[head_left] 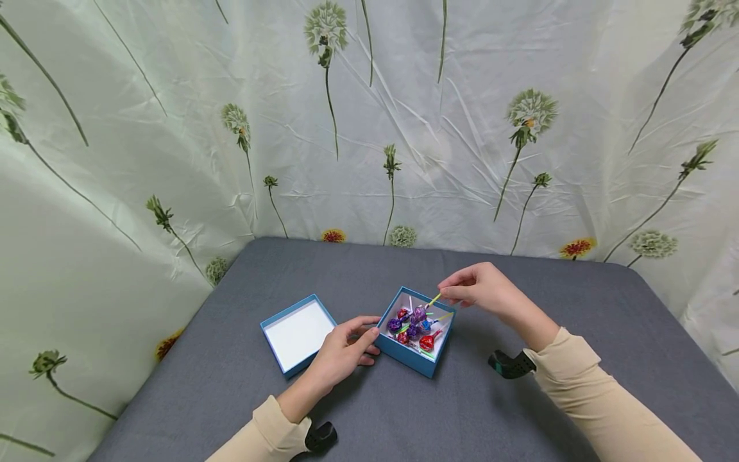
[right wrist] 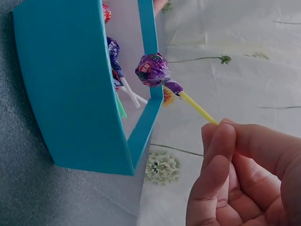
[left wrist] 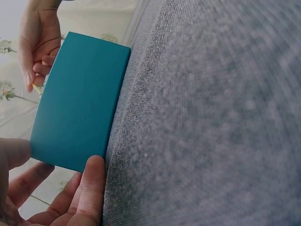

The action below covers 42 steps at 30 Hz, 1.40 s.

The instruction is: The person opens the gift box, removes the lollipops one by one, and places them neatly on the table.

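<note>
A blue box (head_left: pixel 405 356) with a white inside stands on the table, holding several wrapped lollipops (head_left: pixel 426 343) in red, purple and blue. My left hand (head_left: pixel 340 351) holds the box at its left corner, thumb up by the rim and fingers lower against the side. Above the box's right side, my right hand (head_left: pixel 482 290) pinches the yellow stick of a purple-wrapped lollipop (right wrist: pixel 154 69) between thumb and fingertips. That lollipop's head hangs by the box's open top in the right wrist view. White and green sticks (right wrist: pixel 130 92) show inside.
Left of the box lies its blue lid (head_left: pixel 299 332), white inside facing up, close to my left forearm. Dark grey cloth covers the table (head_left: pixel 369 417). Behind it hangs a pale curtain (head_left: pixel 439 160) printed with flowers. Black bands (head_left: pixel 510 364) sit at both wrists.
</note>
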Tool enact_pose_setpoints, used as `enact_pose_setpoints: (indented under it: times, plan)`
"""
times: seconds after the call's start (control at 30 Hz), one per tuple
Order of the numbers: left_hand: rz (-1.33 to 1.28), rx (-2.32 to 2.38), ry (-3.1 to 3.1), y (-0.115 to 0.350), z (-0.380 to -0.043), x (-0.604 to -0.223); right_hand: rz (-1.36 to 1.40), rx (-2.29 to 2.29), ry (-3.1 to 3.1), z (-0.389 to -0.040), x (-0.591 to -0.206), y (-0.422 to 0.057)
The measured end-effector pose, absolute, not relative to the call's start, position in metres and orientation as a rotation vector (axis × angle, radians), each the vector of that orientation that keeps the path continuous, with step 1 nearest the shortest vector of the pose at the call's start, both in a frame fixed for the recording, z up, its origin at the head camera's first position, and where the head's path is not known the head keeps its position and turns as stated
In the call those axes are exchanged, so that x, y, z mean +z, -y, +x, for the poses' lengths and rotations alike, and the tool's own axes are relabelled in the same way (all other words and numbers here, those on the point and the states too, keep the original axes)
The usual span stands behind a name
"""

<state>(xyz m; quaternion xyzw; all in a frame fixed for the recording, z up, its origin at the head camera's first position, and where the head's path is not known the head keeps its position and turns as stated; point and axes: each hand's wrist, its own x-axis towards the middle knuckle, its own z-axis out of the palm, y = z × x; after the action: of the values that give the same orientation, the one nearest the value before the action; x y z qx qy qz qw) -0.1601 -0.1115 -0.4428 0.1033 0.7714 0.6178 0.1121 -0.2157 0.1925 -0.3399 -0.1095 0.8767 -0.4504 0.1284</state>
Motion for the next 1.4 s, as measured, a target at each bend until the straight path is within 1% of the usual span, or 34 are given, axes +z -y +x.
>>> enact_pose_setpoints:
  times: [0.7, 1.4]
  plan:
    - [0.313, 1.806, -2.263, 0.112, -0.16, -0.443, -0.174, -1.497, -2.549, -0.214, -0.342, -0.224]
    - [0.317, 1.81, -2.262, 0.112, -0.16, -0.443, -0.015, -1.713, -2.466, -0.21, -0.356, -0.267]
